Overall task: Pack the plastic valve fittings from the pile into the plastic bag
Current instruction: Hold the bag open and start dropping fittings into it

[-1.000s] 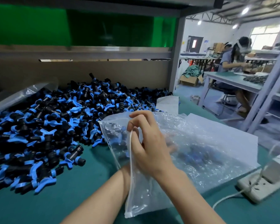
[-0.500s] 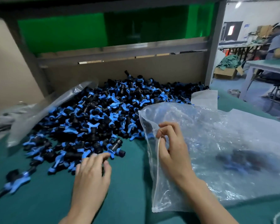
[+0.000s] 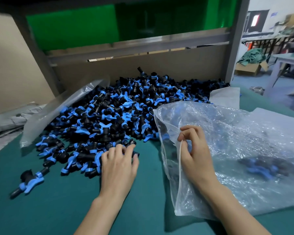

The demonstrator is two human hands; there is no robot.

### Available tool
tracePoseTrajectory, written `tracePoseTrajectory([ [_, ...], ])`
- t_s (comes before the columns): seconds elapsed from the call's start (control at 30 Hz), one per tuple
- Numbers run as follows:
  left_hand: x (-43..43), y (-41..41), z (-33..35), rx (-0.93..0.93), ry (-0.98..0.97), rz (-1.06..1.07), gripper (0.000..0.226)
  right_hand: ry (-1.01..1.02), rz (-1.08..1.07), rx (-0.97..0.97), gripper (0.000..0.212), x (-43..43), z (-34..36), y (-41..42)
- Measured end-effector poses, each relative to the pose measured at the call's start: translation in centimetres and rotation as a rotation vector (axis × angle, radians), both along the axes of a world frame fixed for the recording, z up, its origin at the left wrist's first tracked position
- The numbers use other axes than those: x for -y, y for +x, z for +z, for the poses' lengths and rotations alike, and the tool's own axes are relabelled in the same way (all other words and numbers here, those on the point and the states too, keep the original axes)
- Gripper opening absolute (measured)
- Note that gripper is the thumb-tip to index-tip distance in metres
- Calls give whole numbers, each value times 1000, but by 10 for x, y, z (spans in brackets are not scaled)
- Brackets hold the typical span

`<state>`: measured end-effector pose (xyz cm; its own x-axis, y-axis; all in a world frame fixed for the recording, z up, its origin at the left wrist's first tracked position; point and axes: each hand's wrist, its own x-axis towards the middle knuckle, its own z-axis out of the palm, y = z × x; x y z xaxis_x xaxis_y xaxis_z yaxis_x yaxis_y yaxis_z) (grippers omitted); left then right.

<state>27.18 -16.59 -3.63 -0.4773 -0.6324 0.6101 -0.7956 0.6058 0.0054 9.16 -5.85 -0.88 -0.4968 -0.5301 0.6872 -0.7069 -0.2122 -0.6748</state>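
The pile of black-and-blue plastic valve fittings (image 3: 122, 112) lay jumbled on the green bench (image 3: 58, 209), pointing every way. My left hand (image 3: 119, 165) curled over a few at its near edge. My right hand (image 3: 195, 155) pinched the clear plastic bag (image 3: 236, 141) by its rim. The bag lay crosswise, mouth facing the pile. Best practice: scoop a firm handful, keep the mouth wide.

I'm looking at a factory packing floor: a bulk heap of valve fittings (image 3: 126, 107) on a green bench (image 3: 58, 209), more work tables (image 3: 288, 55) and, I think, a carton (image 3: 248, 69) behind.
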Motion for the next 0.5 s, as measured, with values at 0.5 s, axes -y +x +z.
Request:
tracePoseTrajectory([
  [0.5,-7,3,8,-559,443,-148,9,16,-11,13,19,0,-1,-2],
])
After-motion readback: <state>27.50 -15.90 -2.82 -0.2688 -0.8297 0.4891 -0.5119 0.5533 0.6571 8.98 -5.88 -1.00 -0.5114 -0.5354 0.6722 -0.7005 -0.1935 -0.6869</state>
